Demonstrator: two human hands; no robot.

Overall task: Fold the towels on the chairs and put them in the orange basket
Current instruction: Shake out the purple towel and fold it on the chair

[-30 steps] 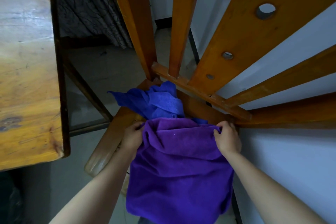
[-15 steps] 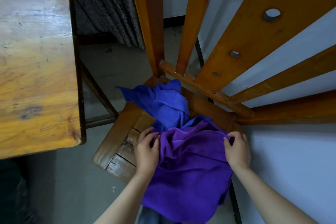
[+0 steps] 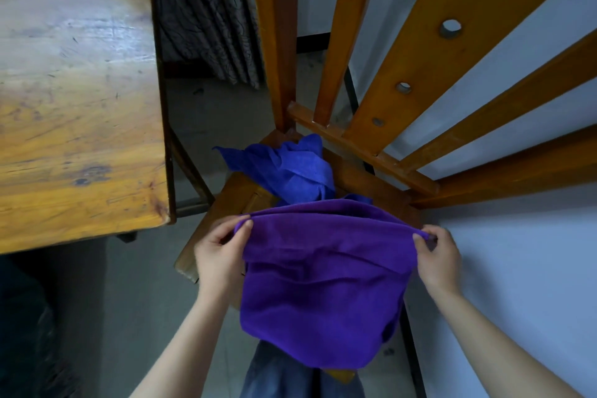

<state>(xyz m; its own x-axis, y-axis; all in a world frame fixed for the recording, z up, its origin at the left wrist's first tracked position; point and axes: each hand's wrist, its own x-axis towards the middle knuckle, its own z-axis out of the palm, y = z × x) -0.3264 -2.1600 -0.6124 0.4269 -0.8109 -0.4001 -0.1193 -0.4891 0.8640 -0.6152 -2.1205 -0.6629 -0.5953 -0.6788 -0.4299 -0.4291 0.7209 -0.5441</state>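
Note:
A purple towel (image 3: 323,281) hangs stretched between my hands above the front of a wooden chair seat (image 3: 239,194). My left hand (image 3: 219,249) pinches its upper left corner and my right hand (image 3: 439,255) pinches its upper right corner. The cloth droops down in front of my legs. Behind it, a crumpled blue towel (image 3: 287,171) lies on the chair seat against the slatted backrest (image 3: 371,145). No orange basket is in view.
A worn wooden table (image 3: 77,100) fills the left side, its corner close to the chair. A white wall (image 3: 517,268) is right of the chair. A patterned grey curtain (image 3: 206,10) hangs at the back, over a grey floor (image 3: 142,300).
Both hands regripped the purple towel at its corners, moved apart and lifted it, so the bunched cloth is now pulled taut between them. The blue towel stayed on the seat.

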